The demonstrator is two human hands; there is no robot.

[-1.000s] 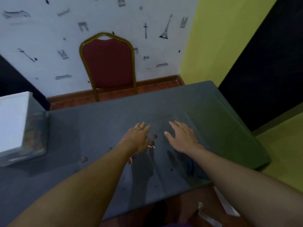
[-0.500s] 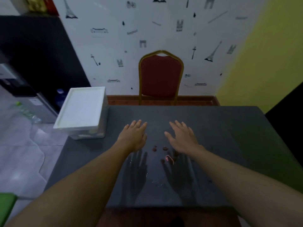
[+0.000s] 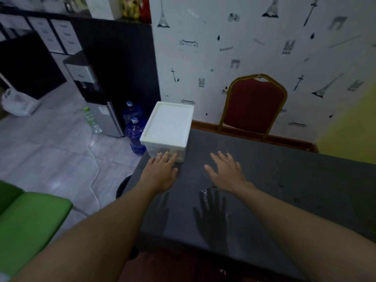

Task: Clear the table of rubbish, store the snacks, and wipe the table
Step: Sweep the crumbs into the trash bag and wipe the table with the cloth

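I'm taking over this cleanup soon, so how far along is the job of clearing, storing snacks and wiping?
Looks done: the lidded white container sits closed at the table's corner. In hand: the left hand reaches toward that container; the right hand hovers open, both holding nothing. Left: a wet smear and small dark specks remain on the grey table, and no cloth is visible.

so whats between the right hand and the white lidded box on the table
In the head view, only bare dark tabletop lies between the right hand and the white-lidded box. The left hand sits lower, just in front of the box.
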